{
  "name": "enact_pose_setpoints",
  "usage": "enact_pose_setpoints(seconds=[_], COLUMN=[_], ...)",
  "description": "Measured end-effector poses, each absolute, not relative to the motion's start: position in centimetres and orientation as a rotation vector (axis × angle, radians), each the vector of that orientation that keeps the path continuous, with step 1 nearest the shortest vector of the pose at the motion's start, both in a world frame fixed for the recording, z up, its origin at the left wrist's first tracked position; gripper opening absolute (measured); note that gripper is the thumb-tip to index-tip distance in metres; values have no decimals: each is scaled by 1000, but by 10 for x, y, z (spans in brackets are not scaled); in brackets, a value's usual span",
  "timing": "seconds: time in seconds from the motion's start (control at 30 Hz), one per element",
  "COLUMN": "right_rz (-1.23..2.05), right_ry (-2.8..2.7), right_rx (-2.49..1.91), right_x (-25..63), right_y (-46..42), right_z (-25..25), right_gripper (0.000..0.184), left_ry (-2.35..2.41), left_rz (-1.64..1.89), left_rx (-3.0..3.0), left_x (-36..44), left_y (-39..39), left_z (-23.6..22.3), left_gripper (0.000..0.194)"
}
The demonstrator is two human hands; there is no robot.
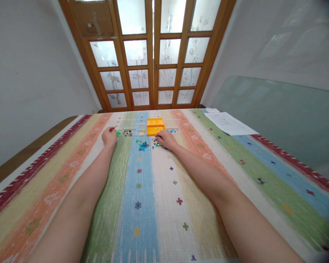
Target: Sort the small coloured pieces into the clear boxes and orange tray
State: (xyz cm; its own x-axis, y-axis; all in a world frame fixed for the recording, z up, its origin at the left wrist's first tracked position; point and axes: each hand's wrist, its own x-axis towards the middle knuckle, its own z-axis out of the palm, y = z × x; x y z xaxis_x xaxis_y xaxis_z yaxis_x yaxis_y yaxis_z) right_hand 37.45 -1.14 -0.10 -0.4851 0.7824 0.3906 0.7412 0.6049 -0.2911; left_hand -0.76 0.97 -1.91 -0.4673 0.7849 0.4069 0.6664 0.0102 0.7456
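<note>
My left hand point(109, 137) is at the left end of a row of clear plastic boxes, its fingers curled together beside small green pieces point(118, 133). Whether anything is between those fingers is too small to see. My right hand point(166, 139) reaches in front of a yellow box point(155, 122), fingers bent and pinched low over small dark and mixed pieces point(154, 144). What they hold, if anything, is hidden. Left of that hand, a loose pile of blue, green and dark pieces point(143, 146) lies on the cloth. One clear compartment contains brown pieces point(127, 132).
A striped, patterned tablecloth point(164, 204) covers the table. Blue pieces point(172, 130) sit in a clear box right of the yellow one. Printed paper sheets point(230, 123) lie at the far right. Behind the table stands a wooden glass-paned door point(153, 65).
</note>
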Motion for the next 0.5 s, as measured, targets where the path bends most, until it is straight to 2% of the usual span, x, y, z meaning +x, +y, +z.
enact_pose_setpoints(seconds=[0.1,0.37,0.5], right_rz=[114,107,109], right_ry=[-2346,-2343,-2345], right_rx=[-1204,-1187,-1190], right_x=[375,375,375], right_y=[-11,-11,-12], right_z=[-1,-2,-2], right_gripper=[24,23,23], left_ry=[2093,1444,1299], left_rz=[1441,859,743], left_rx=[1677,2376,2494], left_x=[9,46,51], left_y=[9,-7,-9], left_z=[-17,-11,-6], left_gripper=[26,25,24])
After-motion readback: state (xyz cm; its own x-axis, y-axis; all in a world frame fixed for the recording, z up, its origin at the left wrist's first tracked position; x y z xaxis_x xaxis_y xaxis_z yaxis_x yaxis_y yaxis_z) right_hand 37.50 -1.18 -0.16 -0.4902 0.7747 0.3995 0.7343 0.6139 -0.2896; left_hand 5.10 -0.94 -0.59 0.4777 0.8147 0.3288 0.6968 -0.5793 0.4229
